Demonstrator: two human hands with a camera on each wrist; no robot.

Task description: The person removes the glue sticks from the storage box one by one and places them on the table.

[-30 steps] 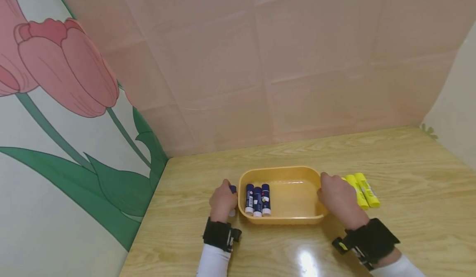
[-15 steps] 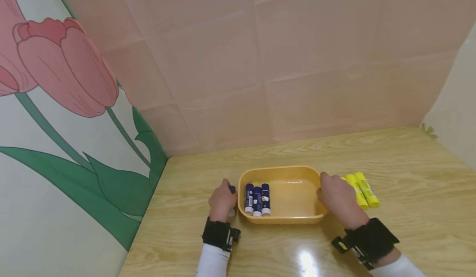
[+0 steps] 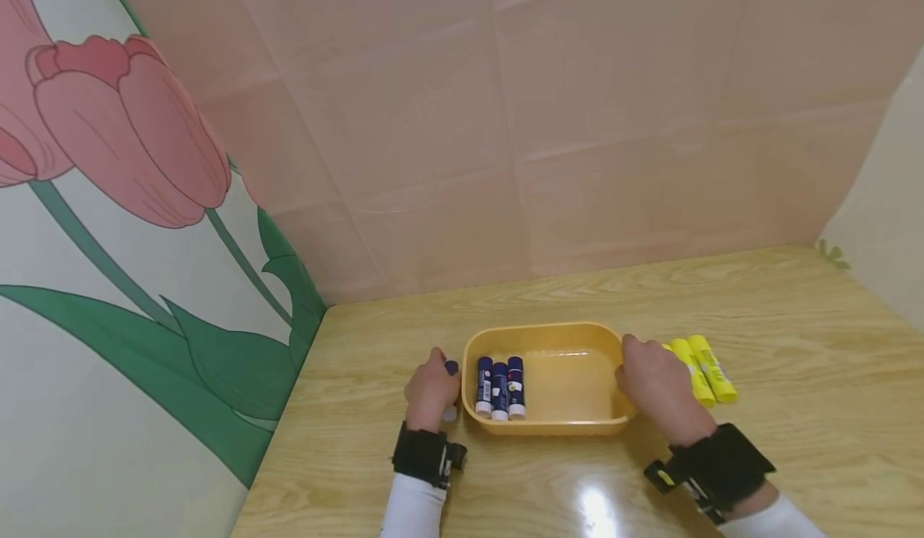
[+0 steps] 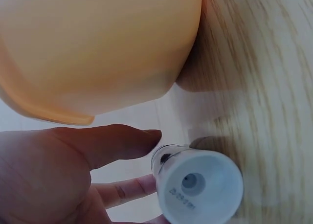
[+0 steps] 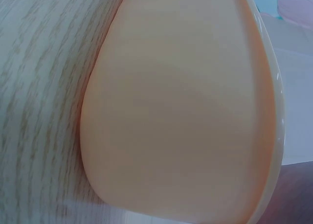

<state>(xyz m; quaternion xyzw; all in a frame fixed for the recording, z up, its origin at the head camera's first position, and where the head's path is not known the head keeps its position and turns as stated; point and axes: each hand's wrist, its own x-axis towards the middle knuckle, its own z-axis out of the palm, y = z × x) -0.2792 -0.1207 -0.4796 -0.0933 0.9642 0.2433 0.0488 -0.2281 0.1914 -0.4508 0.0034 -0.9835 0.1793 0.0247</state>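
Note:
A yellow-orange plastic basket (image 3: 570, 427) stands on the table, with several blue glue sticks with white ends (image 3: 500, 391) side by side in its left part. Just outside its left wall, my left hand (image 3: 429, 387) holds another glue stick (image 4: 203, 187) between thumb and fingers, low at the table. The stick's white end faces the left wrist camera; the hand covers much of its length in the head view. My right hand (image 3: 658, 379) grips the basket's right rim, the fingertips hidden. Only the basket's outer wall (image 5: 176, 111) fills most of the right wrist view.
Yellow glue sticks (image 3: 711, 370) lie on the wooden table (image 3: 816, 410) just right of my right hand, one partly covered by it. A pink sheet (image 3: 505, 121) hangs behind the table's far edge. A tulip-painted wall (image 3: 144, 241) borders the left side.

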